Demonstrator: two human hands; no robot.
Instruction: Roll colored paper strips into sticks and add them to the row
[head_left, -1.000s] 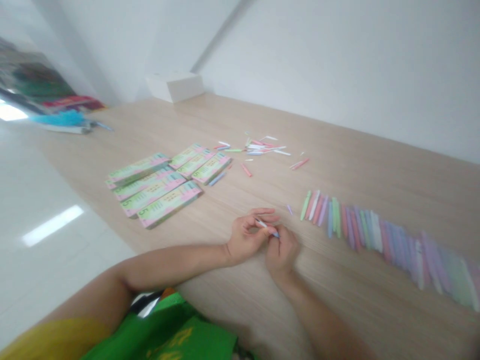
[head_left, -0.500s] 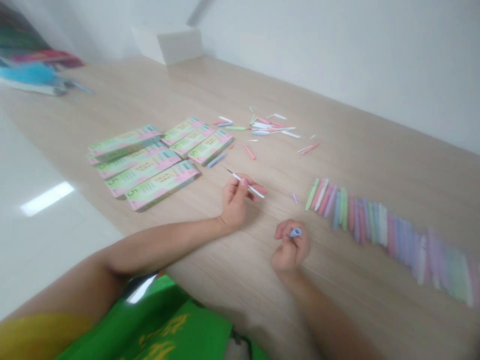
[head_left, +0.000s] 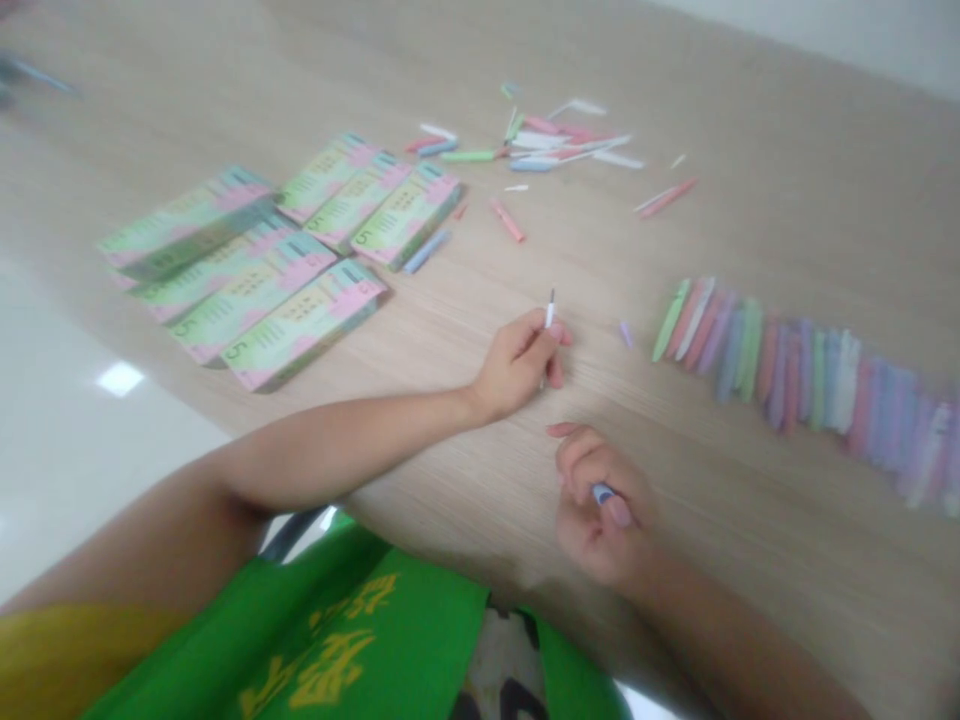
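My left hand (head_left: 517, 368) is closed, pinching a thin white pen refill (head_left: 550, 314) between thumb and fingers, its dark tip pointing up and away from me. Nearer to my body, my right hand (head_left: 600, 510) curls around a blue pen barrel (head_left: 601, 493); only its end shows above the thumb. The two hands are apart, a short way above the tabletop. Just beyond them lies a small purple pen piece (head_left: 626, 334). To the right, a long row of pastel pens (head_left: 750, 350) lies side by side, blurred toward the far end.
Several green and pink boxes (head_left: 300, 320) lie in two groups at the left, with a blue pen part (head_left: 427, 252) beside them. Loose pen parts (head_left: 562, 145) are heaped at the back of the wooden table (head_left: 465, 310). A pink barrel (head_left: 508, 220) lies in front of that heap.
My hands were together, then drew apart, the left with the refill, the right with the blue barrel. The refill has turned from slanting left to pointing away. The view has tilted down.
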